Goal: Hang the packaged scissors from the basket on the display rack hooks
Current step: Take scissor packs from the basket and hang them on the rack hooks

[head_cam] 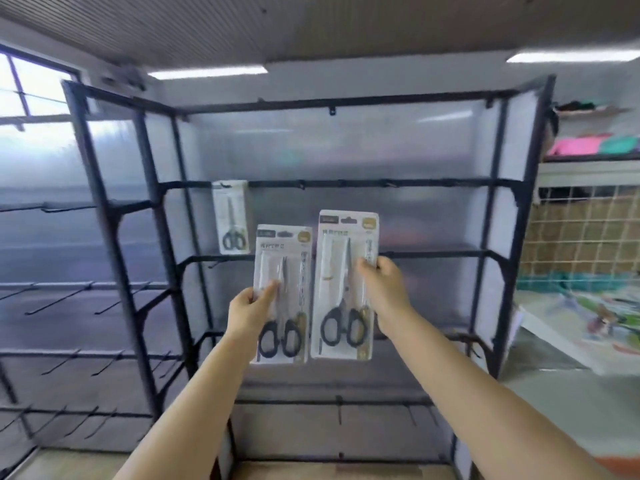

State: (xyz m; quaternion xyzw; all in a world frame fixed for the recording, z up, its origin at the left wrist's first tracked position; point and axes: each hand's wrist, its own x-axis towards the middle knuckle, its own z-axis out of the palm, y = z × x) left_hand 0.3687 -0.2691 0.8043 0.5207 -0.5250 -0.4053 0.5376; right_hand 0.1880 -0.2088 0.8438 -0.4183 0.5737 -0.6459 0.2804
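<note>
A black display rack (346,183) with translucent back panels stands in front of me. One packaged pair of scissors (231,216) hangs from a hook at the left end of its upper rail. My left hand (250,308) grips a second scissors package (282,292) by its left edge, held upright before the rack. My right hand (381,282) grips a third, slightly higher scissors package (343,285) by its right edge. Both packs show black-handled scissors on white card. The basket is out of view.
Several bare hooks line the upper rail (388,183) to the right of the hung pack. A second rack (69,296) with long hooks stands to the left. At right are a wire grid (581,233) and a table with colourful goods (588,317).
</note>
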